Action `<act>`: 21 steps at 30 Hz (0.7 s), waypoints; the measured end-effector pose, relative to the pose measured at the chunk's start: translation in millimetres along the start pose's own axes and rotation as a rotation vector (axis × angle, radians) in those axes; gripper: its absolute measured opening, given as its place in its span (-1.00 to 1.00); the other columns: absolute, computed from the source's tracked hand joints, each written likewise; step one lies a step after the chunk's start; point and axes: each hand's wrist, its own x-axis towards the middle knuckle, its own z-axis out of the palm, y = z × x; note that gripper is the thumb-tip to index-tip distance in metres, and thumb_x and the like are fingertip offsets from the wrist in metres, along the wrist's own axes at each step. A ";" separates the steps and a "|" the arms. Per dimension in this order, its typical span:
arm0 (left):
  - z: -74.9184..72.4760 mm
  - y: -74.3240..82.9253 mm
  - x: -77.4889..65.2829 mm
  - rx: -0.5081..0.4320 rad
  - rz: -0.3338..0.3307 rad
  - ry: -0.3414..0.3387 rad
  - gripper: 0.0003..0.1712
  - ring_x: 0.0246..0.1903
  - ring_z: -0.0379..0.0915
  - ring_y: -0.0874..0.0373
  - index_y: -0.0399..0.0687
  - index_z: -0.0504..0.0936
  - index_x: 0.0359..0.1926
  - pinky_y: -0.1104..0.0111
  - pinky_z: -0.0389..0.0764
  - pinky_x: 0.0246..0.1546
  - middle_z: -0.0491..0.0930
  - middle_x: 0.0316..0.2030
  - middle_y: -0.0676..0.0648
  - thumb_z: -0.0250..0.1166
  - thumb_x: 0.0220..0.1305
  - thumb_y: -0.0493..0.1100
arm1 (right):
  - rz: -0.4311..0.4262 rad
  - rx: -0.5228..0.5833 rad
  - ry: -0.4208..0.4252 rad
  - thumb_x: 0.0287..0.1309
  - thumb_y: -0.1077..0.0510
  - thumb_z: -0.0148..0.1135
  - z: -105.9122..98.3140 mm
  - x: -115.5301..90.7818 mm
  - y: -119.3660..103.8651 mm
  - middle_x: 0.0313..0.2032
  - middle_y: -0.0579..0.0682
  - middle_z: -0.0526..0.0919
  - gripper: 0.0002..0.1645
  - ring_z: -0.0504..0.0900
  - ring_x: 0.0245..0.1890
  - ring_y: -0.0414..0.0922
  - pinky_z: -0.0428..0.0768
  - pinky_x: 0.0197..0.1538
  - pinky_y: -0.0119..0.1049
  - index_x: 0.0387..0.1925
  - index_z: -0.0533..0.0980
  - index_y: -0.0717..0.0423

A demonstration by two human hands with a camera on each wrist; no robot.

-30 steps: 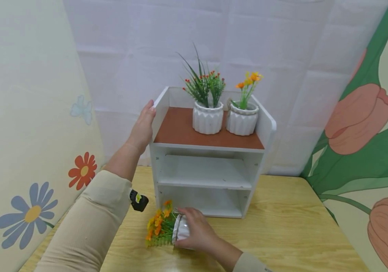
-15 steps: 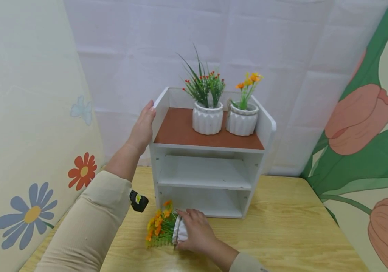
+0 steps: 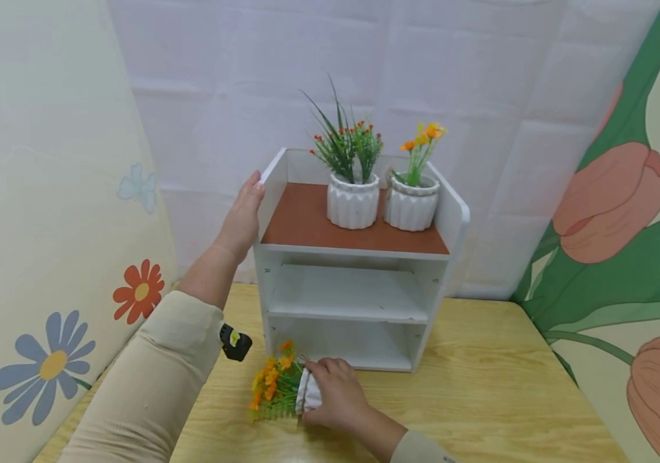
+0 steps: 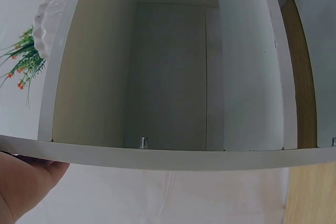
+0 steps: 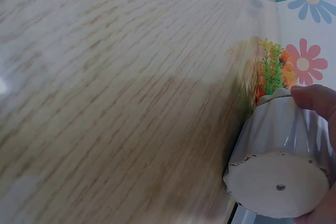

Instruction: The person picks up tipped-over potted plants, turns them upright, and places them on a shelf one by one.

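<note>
My right hand (image 3: 338, 395) grips a white ribbed flower pot (image 3: 309, 392) that lies on its side on the table, in front of the shelf. Orange and yellow flowers (image 3: 272, 379) point left out of its mouth. In the right wrist view, the pot's round base (image 5: 278, 184) faces the camera, with thumb and fingers around its side. My left hand (image 3: 243, 215) rests against the outer left side of a small white shelf (image 3: 356, 250), its fingers fairly straight. The left wrist view shows this hand (image 4: 29, 182) partly hidden behind the side panel.
On the shelf's brown top stand a white pot with red-flowered greenery (image 3: 354, 202) and a white pot with orange flowers (image 3: 412, 204), both upright. A wood-grain table (image 3: 498, 379) lies beneath. A white cloth (image 3: 220, 116) hangs behind.
The flower pot has shifted very slightly to the right, and my right hand has adjusted its grip, covering more of the pot. My left hand stays in place.
</note>
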 end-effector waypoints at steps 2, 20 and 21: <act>-0.1 0.0 -0.3 0.000 0.003 0.000 -0.30 0.49 -0.14 -0.18 0.34 -0.27 0.56 -0.36 -0.06 0.36 -0.10 0.54 -0.10 -0.43 0.50 0.28 | 0.007 0.032 0.021 -0.31 -0.21 0.53 0.0 -1.1 2.4 0.12 -0.02 0.54 0.05 0.45 0.14 -0.04 0.40 0.30 -0.09 0.31 0.39 -0.04; 0.7 0.3 -0.8 0.006 0.011 0.003 -0.30 0.49 -0.14 -0.18 0.34 -0.27 0.56 -0.36 -0.05 0.36 -0.09 0.54 -0.11 -0.43 0.50 0.28 | 0.049 0.334 0.080 -0.25 -0.19 0.54 -0.4 -14.4 31.0 0.21 0.08 0.48 0.04 0.40 0.23 0.09 0.48 0.21 0.05 0.33 0.38 -0.01; 0.8 0.1 -0.6 0.008 0.009 0.004 -0.30 0.49 -0.13 -0.18 0.34 -0.27 0.56 -0.36 -0.05 0.36 -0.09 0.54 -0.11 -0.43 0.50 0.28 | 0.051 0.341 0.086 -0.26 -0.19 0.54 0.1 -14.9 32.5 0.21 0.08 0.48 0.05 0.40 0.23 0.10 0.49 0.21 0.06 0.33 0.38 -0.01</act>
